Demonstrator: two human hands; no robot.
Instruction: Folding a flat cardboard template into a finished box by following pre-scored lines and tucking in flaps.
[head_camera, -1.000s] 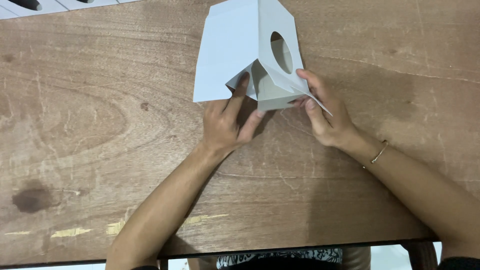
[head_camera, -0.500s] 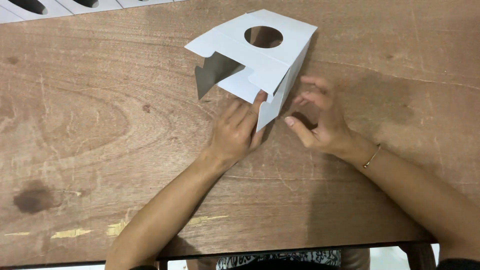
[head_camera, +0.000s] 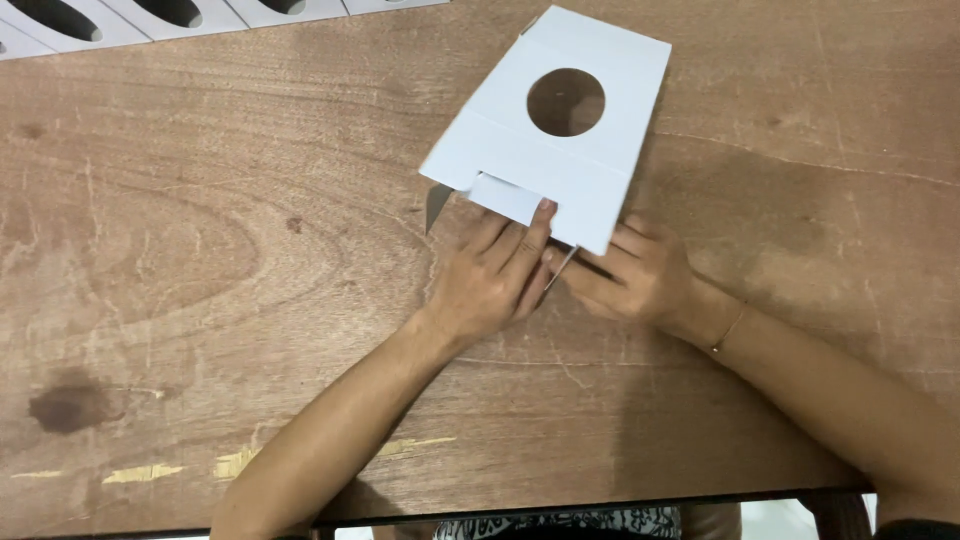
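Brown wooden table (head_camera: 200, 250) fills nearly the whole view, its grain marked by a dark stain at the lower left and pale scuffs close to the near edge, which runs along the bottom of the frame. Wide bare wood lies to the left of the arms and again to the right of the box, so both sides have free room; the far left corner is taken by a row of white cardboard pieces with dark oval cut-outs (head_camera: 170, 15), well apart from the hands. A white cardboard box (head_camera: 600, 75) with a round hole in its upper face lies tilted in the upper middle of the table, its far corner reaching almost to the top edge of the picture. Its near end, where a small flap hangs out, meets both hands. The left hand (head_camera: 490, 280) lies palm down with fingers stretched forward and together, the fingertips pressing on the flap at the box's near edge. The right hand (head_camera: 640, 275) sits just beside it, touching it, fingers curled loosely under the box's near right corner; whether it pinches the cardboard cannot be told. A thin bracelet (head_camera: 728, 330) circles the right wrist.
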